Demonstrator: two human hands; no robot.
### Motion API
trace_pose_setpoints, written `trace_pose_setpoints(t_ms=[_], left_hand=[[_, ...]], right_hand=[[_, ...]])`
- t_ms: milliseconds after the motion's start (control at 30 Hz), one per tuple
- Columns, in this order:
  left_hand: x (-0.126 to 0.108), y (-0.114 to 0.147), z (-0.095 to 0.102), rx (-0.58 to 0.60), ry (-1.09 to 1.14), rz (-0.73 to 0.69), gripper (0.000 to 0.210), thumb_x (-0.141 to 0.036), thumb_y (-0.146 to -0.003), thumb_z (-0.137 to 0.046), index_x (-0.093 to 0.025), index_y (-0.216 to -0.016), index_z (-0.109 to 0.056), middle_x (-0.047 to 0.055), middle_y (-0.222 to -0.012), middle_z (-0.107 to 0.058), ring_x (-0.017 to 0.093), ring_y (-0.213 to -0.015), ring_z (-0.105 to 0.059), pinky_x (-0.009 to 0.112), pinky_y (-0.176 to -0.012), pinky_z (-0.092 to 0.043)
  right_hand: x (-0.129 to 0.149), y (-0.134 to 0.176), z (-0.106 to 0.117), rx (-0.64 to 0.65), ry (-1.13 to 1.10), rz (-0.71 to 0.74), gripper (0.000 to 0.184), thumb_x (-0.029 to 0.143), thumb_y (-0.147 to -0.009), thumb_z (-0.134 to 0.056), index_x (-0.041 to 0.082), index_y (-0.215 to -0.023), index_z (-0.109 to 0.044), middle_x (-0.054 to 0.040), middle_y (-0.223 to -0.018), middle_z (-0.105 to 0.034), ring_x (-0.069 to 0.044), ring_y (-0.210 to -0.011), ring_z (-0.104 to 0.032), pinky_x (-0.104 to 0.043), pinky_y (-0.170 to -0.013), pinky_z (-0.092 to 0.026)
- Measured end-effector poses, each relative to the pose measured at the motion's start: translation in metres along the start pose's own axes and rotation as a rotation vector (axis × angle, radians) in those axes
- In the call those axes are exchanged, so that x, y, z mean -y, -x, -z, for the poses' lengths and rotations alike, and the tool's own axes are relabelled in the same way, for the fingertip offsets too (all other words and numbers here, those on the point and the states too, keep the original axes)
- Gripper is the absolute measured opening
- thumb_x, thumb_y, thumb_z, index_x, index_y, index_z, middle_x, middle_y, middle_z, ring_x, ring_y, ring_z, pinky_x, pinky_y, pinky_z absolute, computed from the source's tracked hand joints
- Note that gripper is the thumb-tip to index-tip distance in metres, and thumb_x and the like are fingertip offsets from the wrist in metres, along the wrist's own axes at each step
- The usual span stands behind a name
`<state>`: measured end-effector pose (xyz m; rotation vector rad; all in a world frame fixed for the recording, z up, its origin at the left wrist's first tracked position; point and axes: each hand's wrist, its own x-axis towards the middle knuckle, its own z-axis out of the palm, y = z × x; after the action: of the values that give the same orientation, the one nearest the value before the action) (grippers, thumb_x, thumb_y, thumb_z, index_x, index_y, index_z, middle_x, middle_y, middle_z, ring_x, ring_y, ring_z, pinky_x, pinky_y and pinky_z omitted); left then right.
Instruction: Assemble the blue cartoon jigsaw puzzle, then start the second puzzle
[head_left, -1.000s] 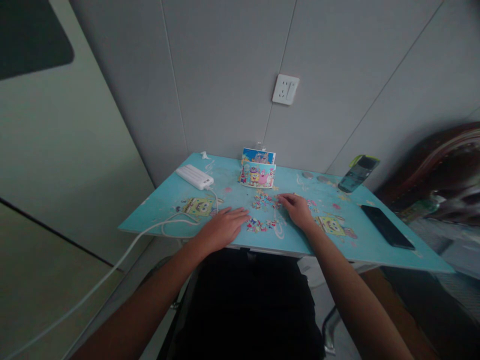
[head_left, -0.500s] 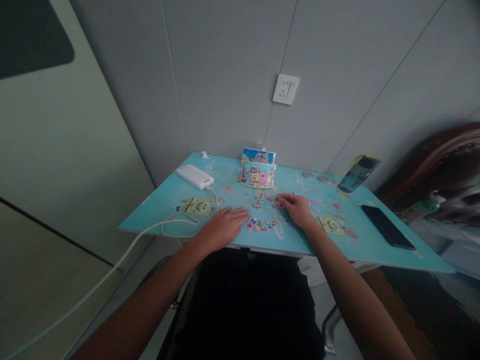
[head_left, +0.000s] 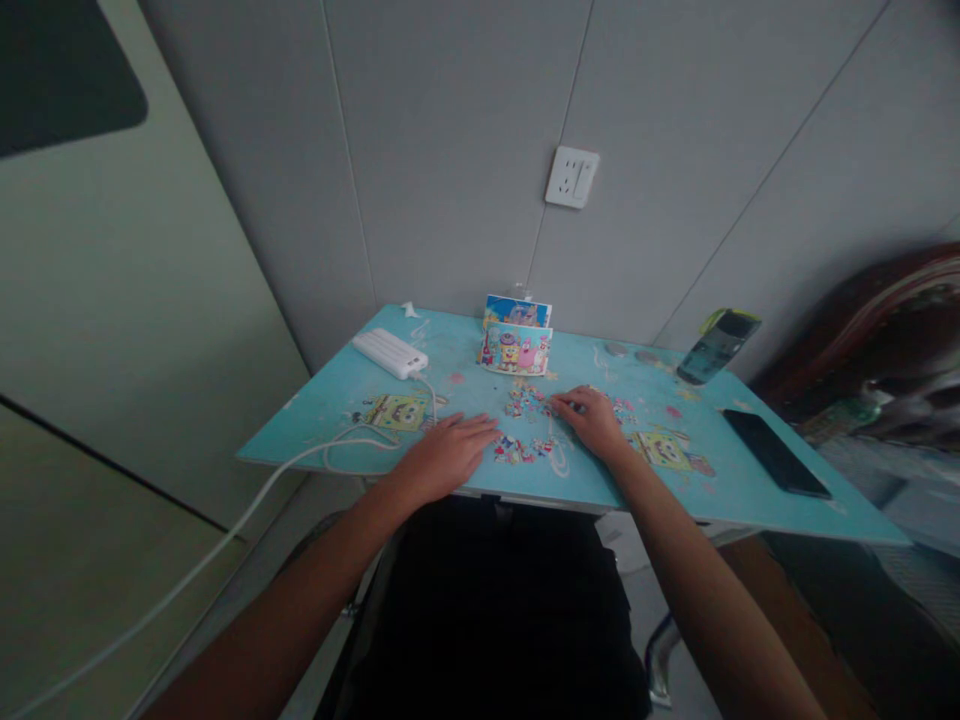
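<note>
My left hand (head_left: 450, 450) lies flat on the blue table (head_left: 315, 425), its fingers stretched out beside a small group of colourful cut-out pieces (head_left: 516, 450). Just beyond is a second group of colourful pieces (head_left: 527, 402). My right hand (head_left: 589, 415) is at the right edge of that group, thumb and forefinger together in a pinch. Whatever is between those fingertips is too small to make out. More little pieces (head_left: 622, 408) show to the right of this hand, partly hidden by it. The pieces' exact kind is too blurred to tell.
Two cartoon cards (head_left: 517, 345) stand upright at the back. A white power bank (head_left: 390, 353) with a white cable (head_left: 262, 490) lies on the left. To the right are a bottle (head_left: 716, 348) and a black phone (head_left: 776, 453). A wall (head_left: 450, 150) rises behind the table.
My right hand has shifted very slightly left at the edge of the pieces, its fingertips still together. The left hand stays flat in the same place.
</note>
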<state>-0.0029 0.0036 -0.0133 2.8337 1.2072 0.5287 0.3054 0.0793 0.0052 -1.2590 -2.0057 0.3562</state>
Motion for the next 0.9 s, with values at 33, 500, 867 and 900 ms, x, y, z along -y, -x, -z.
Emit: trace_pose_setpoints(t_ms=[33, 500, 867, 900], left_hand=[[0.0, 0.0, 0.0, -0.001, -0.001, -0.001, 0.046, -0.015, -0.098, -0.043, -0.025, -0.14, -0.055, 0.004, -0.153, -0.05, 0.02, -0.144, -0.044, 0.047, -0.119, -0.03], [0.001, 0.001, -0.002, -0.019, -0.01, -0.011, 0.046, -0.014, -0.098, -0.044, -0.026, -0.141, -0.055, 0.004, -0.153, -0.051, 0.02, -0.144, -0.045, 0.045, -0.119, -0.03], [0.001, 0.0, 0.0, -0.017, -0.011, -0.015, 0.046, -0.013, -0.097, -0.043, -0.025, -0.14, -0.056, 0.004, -0.152, -0.052, 0.019, -0.144, -0.045, 0.046, -0.118, -0.032], [0.0, 0.0, 0.0, -0.018, -0.011, -0.014, 0.046, -0.013, -0.097, -0.043, -0.025, -0.14, -0.056, 0.005, -0.152, -0.052, 0.019, -0.144, -0.045, 0.046, -0.118, -0.032]], right_hand=[[0.001, 0.0, 0.0, -0.013, -0.023, -0.016, 0.028, 0.044, -0.089, -0.066, 0.022, -0.099, -0.082, -0.0094, -0.091, -0.076, -0.025, -0.085, -0.065, -0.039, -0.084, -0.049], [0.02, 0.0, 0.006, -0.035, -0.446, -0.249, 0.045, 0.058, -0.083, -0.07, 0.018, -0.102, -0.079, -0.007, -0.087, -0.078, -0.012, -0.053, -0.054, -0.028, -0.053, -0.044], [0.008, -0.003, 0.0, -0.059, -0.742, -0.308, 0.04, 0.054, -0.082, -0.073, 0.021, -0.106, -0.074, -0.005, -0.092, -0.076, -0.007, -0.047, -0.041, -0.024, -0.042, -0.031], [0.007, -0.003, 0.0, -0.057, -0.763, -0.31, 0.039, 0.053, -0.082, -0.074, 0.021, -0.105, -0.074, -0.005, -0.093, -0.076, -0.007, -0.048, -0.042, -0.024, -0.043, -0.033]])
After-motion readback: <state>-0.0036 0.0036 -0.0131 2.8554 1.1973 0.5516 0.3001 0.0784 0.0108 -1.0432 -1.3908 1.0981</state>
